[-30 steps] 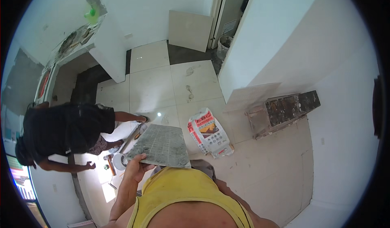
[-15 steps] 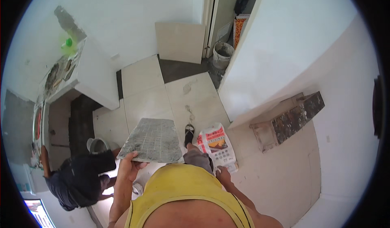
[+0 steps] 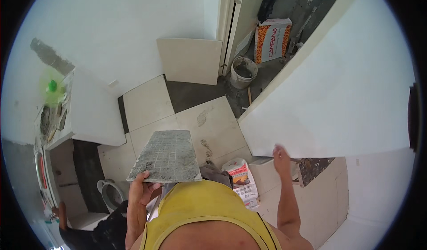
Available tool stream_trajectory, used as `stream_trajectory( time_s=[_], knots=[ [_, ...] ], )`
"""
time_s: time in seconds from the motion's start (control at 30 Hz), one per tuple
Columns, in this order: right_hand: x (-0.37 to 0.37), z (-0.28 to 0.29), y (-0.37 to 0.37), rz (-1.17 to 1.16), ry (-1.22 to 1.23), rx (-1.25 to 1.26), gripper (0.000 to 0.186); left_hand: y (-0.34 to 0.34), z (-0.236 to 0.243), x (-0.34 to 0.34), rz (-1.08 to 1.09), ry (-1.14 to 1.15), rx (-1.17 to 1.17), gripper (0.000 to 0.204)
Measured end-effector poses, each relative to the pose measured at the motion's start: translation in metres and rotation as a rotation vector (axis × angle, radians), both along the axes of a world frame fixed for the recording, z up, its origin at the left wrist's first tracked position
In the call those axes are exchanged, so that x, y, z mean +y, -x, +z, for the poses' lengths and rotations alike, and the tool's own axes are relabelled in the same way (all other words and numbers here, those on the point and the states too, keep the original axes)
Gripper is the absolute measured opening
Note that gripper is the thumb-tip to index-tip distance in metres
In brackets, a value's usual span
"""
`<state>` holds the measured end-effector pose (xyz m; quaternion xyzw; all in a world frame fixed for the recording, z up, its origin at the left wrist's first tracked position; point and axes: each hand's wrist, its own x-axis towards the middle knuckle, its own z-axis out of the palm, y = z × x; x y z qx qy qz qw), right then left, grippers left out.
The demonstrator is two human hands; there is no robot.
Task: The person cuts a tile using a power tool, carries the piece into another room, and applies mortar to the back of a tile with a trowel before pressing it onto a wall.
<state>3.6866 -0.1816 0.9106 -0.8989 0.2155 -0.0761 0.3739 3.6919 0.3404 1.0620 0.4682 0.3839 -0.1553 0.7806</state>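
Note:
My left hand (image 3: 143, 186) grips the near left edge of a cut tile (image 3: 164, 154), its grey, gridded face coated with dusty mortar, held level in front of my yellow top. My right hand (image 3: 281, 157) is raised out to the right, near the foot of the white wall (image 3: 324, 94); its fingers are blurred, and I cannot tell whether they touch the wall. A white and red paper bag (image 3: 242, 183) lies on the tiled floor below, between my hands and partly hidden by my body.
A co-worker in black (image 3: 93, 232) is at lower left beside a recessed counter (image 3: 66, 125) and grey bucket (image 3: 111, 194). A square tile (image 3: 189, 60) leans by the doorway. Inside are a mortar bucket (image 3: 243, 72) and a box (image 3: 272, 40). A stained wooden stand (image 3: 313, 170) stands right.
I have moved toward the doorway and right-hand wall. The co-worker now appears lower in view. My right hand has risen from beside my hip out to the right; the tile stays in my left.

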Motion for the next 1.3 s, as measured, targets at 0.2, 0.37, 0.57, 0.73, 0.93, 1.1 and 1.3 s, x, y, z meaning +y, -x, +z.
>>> stream_trajectory(
  time_s=[0.2,0.37,0.57,0.73,0.93,1.1,1.3],
  knots=[
    [0.029,0.213,-0.149,-0.050,0.222,-0.569,0.020,-0.145,-0.030,-0.014,-0.198,-0.031,-0.005,0.042],
    [0.017,0.280,-0.206,-0.357,0.866,-0.846,0.024,-0.273,-0.053,-0.027,-0.390,0.111,0.026,0.042],
    [0.026,0.326,-0.260,-0.653,1.080,-0.768,0.033,-0.396,-0.057,-0.061,-0.720,0.099,0.097,0.040],
    [0.015,0.322,-0.279,-0.685,1.313,-0.645,0.038,-0.485,-0.042,-0.100,-0.965,0.091,0.041,0.041],
    [-0.018,0.305,-0.286,-0.820,1.574,-0.540,0.046,-0.556,-0.024,-0.162,-1.181,0.105,-0.100,0.045],
    [-0.036,0.297,-0.289,-0.829,1.617,-0.527,0.049,-0.595,-0.017,-0.226,-1.261,0.059,-0.164,0.045],
    [-0.059,0.282,-0.279,-0.817,1.599,-0.554,0.058,-0.645,-0.021,-0.312,-1.314,0.086,-0.144,0.045]
  ],
)
